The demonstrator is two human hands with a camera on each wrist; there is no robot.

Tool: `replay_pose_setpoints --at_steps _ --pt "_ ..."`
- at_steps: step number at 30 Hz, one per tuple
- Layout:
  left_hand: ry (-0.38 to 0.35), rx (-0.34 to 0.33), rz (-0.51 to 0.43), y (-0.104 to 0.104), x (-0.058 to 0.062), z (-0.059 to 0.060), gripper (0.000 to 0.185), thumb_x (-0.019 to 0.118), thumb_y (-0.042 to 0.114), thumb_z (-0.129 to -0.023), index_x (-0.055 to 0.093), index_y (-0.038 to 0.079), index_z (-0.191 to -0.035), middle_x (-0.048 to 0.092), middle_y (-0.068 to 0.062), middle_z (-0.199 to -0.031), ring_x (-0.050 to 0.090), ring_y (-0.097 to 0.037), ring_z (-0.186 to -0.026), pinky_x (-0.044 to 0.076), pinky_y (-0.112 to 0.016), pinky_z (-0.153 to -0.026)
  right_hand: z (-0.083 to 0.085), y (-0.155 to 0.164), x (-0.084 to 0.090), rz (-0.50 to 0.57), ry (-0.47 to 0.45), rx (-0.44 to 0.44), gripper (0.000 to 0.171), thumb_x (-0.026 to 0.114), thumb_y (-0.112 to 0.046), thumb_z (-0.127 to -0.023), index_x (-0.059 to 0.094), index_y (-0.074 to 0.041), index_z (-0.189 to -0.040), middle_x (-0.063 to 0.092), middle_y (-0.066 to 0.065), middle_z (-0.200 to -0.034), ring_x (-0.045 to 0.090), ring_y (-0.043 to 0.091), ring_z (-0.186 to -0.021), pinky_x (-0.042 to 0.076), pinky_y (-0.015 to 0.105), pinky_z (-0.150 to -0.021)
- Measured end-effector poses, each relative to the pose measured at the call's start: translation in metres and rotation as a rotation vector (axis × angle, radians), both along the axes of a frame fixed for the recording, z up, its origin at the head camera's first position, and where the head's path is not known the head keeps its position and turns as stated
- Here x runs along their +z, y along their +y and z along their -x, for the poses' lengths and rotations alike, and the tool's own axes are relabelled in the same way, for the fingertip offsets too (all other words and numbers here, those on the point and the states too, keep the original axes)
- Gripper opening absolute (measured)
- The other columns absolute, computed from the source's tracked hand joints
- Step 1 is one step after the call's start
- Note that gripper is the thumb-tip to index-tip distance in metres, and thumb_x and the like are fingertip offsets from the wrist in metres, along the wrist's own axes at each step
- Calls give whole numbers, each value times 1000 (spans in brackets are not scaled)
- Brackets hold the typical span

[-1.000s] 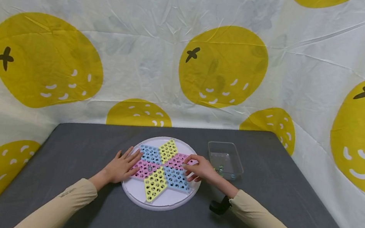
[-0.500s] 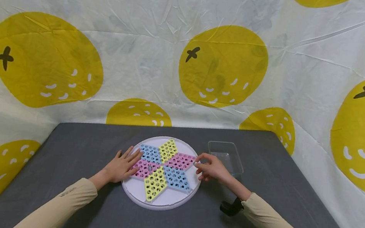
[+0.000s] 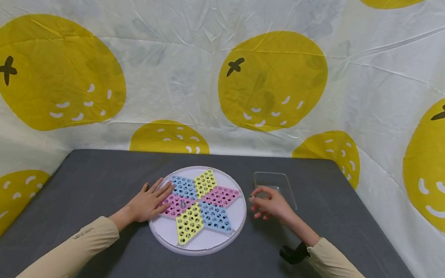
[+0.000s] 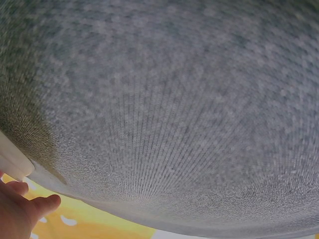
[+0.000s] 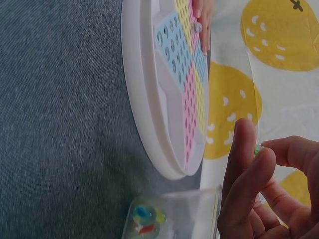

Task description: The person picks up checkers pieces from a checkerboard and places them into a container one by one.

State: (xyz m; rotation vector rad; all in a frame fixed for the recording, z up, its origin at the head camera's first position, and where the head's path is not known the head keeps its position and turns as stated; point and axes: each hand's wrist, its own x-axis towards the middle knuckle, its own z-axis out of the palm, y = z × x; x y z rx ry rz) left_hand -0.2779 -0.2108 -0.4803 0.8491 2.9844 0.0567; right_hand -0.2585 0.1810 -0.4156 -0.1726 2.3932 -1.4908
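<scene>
Marble (image 5: 257, 148), small and greenish, sits pinched between thumb and fingertips of the right hand (image 3: 271, 204), at the near edge of the one clear plastic tray (image 3: 288, 186); being round, it has no long axis. One star-patterned round board (image 3: 237, 217) lies flat, a single marble (image 3: 182, 204) in its holes, under the flat, spread left hand (image 3: 149, 204). At least two marbles (image 5: 144, 219) lie in the tray.

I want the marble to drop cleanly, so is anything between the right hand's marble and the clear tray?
Nothing visible blocks it. The right hand pinches the marble just at the clear tray, whose top is open.
</scene>
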Motion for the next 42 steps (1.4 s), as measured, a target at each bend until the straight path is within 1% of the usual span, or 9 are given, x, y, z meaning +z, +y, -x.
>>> replay_pose_setpoints --at_steps 4,7,11,17,21,27,31,36,42 --pt "0 0 -6 0 0 0 62 31 50 -92 17 18 -143 16 -3 -151 7 -33 -139 15 -63 -102 0 7 2 2 -2 -22 26 57 -21 -86 53 -5 -106 65 21 -80 65 31 -62 50 37 -51" --pt "-1 1 -7 1 -1 0 62 31 50 -92 18 18 -143 16 -3 -151 8 -33 -138 15 -63 -102 -1 13 4 4 3 -26 28 57 -22 -86 53 -5 -107 66 16 -76 65 34 -65 50 38 -52" --pt "5 0 0 2 -1 -1 62 32 50 -92 18 18 -143 17 -4 -150 9 -34 -138 16 -63 -102 -2 22 6 10 14 -19 32 56 -23 -87 51 -3 -111 67 12 -75 65 32 -64 50 37 -52" --pt "3 6 1 2 -1 -1 62 32 50 -92 18 18 -143 17 -4 -150 9 -34 -138 16 -63 -102 -3 32 10 18 19 -23 34 55 -22 -88 49 0 -114 66 19 -80 65 27 -60 50 37 -51" --pt "-3 4 -5 2 0 -1 62 31 51 -91 18 19 -143 17 -3 -150 9 -34 -138 16 -63 -102 -3 39 12 6 17 -39 35 54 -22 -88 48 0 -114 66 20 -82 66 28 -62 51 36 -52" --pt "-10 9 -4 1 0 -1 63 30 51 -91 17 19 -143 16 -3 -151 7 -33 -139 15 -63 -102 -2 49 14 27 27 -32 39 54 -22 -89 44 4 -117 66 16 -80 66 26 -62 50 36 -52" --pt "-12 9 -8 1 1 -1 62 30 51 -92 17 19 -143 16 -3 -151 8 -33 -139 15 -63 -102 -1 55 15 41 22 -37 39 53 -23 -89 44 3 -117 67 13 -80 66 21 -61 49 33 -51" --pt "-7 8 -2 1 2 -1 62 31 51 -91 18 18 -143 17 -3 -150 9 -34 -138 16 -63 -102 2 60 15 30 10 -71 39 53 -23 -89 43 2 -117 68 9 -79 66 18 -60 49 30 -50" --pt "-9 7 -5 1 1 -2 62 31 51 -91 19 18 -143 16 -4 -151 8 -34 -138 15 -63 -102 6 68 10 16 10 -97 41 53 -23 -89 42 3 -118 68 5 -76 66 19 -61 49 32 -51"
